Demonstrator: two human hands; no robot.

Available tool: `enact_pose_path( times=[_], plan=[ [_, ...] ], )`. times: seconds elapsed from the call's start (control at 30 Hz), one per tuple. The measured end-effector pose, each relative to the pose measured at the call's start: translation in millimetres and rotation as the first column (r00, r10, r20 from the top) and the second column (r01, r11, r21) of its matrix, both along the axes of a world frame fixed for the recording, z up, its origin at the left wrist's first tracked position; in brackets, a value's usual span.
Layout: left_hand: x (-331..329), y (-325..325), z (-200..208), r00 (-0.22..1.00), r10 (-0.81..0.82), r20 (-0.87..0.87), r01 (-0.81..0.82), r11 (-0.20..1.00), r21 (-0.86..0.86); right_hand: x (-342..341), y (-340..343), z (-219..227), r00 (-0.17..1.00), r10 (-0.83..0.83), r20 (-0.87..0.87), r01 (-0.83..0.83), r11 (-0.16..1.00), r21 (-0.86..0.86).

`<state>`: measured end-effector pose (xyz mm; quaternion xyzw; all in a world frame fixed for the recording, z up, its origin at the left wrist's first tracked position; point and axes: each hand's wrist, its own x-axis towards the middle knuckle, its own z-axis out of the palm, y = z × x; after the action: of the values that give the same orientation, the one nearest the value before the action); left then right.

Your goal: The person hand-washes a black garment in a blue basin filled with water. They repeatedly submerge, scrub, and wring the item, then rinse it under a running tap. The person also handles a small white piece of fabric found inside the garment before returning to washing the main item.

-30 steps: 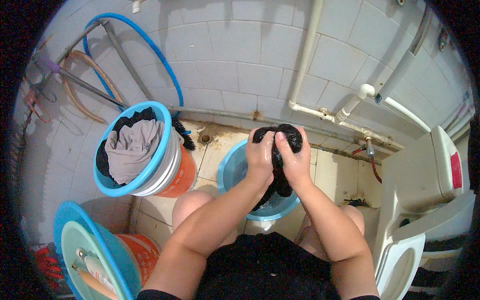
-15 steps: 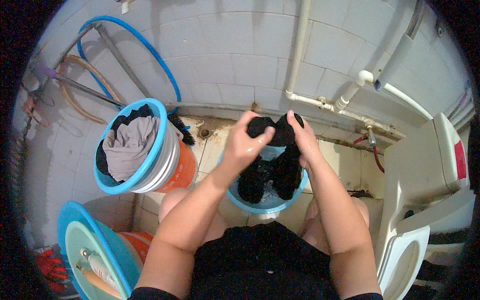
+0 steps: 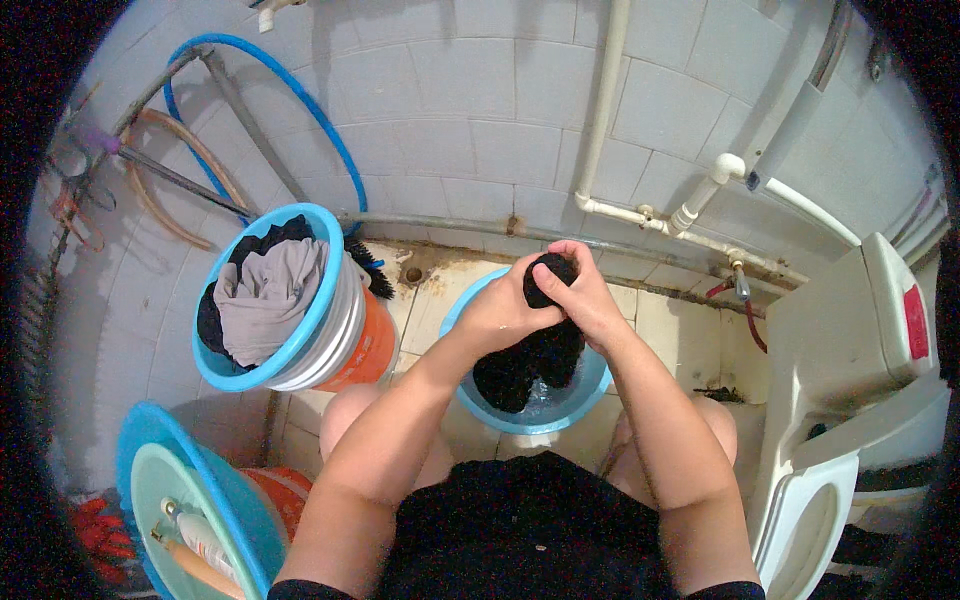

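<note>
My left hand [image 3: 503,313] and my right hand [image 3: 588,302] are closed together around a bunched piece of wet black cloth [image 3: 512,372]. A rounded wad of it pokes up between my thumbs. The rest hangs below my fingers into a light-blue basin [image 3: 530,427], which stands on the tiled floor between my knees. A little water shows in the basin beside the cloth. Whether the cloth is one garment or more, I cannot tell.
On the left, a blue basin [image 3: 208,374] of grey and black clothes [image 3: 270,300] rests on a white-and-orange bucket [image 3: 362,345]. Nearer are stacked basins [image 3: 150,440] holding a bottle [image 3: 205,540]. A toilet [image 3: 850,320] stands right; pipes [image 3: 600,110] run along the wall.
My hands have come together from gripping two separate bunches of the black cloth. They now squeeze it in one wad, slightly lower over the basin.
</note>
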<state>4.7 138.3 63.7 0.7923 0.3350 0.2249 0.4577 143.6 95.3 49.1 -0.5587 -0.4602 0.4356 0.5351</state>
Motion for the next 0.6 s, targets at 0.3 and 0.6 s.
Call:
enact_pose_path(
  times=[0.3,0.6],
  plan=[
    [-4,1,14,0.986,0.118,0.118,-0.093,0.976,-0.199,30,-11,9,0.942,0.317,-0.111,-0.312,0.948,0.062],
    [-9,0,21,0.755,0.259,0.602,0.196,0.787,-0.585,24,-24,-27,0.942,0.318,-0.105,-0.331,0.931,-0.151]
  ],
)
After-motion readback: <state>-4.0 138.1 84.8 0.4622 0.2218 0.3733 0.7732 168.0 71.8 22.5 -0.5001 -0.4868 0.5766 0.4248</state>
